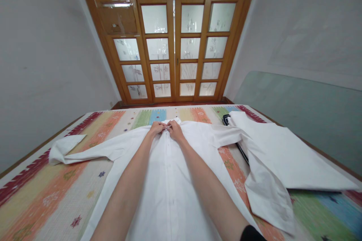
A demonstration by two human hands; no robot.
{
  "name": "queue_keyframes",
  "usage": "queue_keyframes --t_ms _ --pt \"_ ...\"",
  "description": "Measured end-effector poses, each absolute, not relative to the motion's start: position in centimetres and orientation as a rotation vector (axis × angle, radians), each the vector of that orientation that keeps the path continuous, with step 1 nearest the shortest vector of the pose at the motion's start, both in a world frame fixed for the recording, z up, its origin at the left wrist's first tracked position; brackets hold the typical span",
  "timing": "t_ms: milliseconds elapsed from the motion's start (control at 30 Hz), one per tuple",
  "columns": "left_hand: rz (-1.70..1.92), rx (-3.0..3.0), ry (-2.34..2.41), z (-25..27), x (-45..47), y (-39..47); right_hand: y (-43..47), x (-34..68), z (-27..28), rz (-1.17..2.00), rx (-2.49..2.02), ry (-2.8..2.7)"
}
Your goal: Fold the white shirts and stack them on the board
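A white long-sleeved shirt (pixel 158 180) lies spread front side up, its button placket running down the middle. Both hands meet at the top of the placket, just below the collar (pixel 177 119). My left hand (pixel 157 127) pinches the shirt's front edge from the left. From the right, my right hand (pixel 175 130) grips the opposite edge, fingers closed. The button between the fingertips is too small to make out. One sleeve (pixel 93 150) stretches to the left with its cuff folded over; the other sleeve (pixel 254 169) bends down on the right.
A striped, patterned cloth (pixel 93 192) covers the surface under the shirt. To the right lies a folded white garment (pixel 277 150) with dark edging, partly under the right sleeve. Wooden glass-paned doors (pixel 174 45) stand beyond the far edge. A pale green panel (pixel 305 109) leans along the right wall.
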State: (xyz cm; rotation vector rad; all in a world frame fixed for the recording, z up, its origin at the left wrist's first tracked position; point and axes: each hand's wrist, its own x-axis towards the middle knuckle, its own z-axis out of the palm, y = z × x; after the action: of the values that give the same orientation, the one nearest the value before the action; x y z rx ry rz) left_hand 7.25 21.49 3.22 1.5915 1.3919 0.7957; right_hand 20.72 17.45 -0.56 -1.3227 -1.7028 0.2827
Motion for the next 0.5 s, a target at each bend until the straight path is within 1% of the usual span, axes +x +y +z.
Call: queue_keyframes --t_ms 200,500 --pt "0.821 1.57 1.358 2.8 7.2 21.0 17.8 20.7 -1.0 0.303 -1.312 -1.708" --pt "1.015 1.711 1.447 1.5 7.4 19.5 18.0 20.4 -1.2 0.266 -1.472 -1.734"
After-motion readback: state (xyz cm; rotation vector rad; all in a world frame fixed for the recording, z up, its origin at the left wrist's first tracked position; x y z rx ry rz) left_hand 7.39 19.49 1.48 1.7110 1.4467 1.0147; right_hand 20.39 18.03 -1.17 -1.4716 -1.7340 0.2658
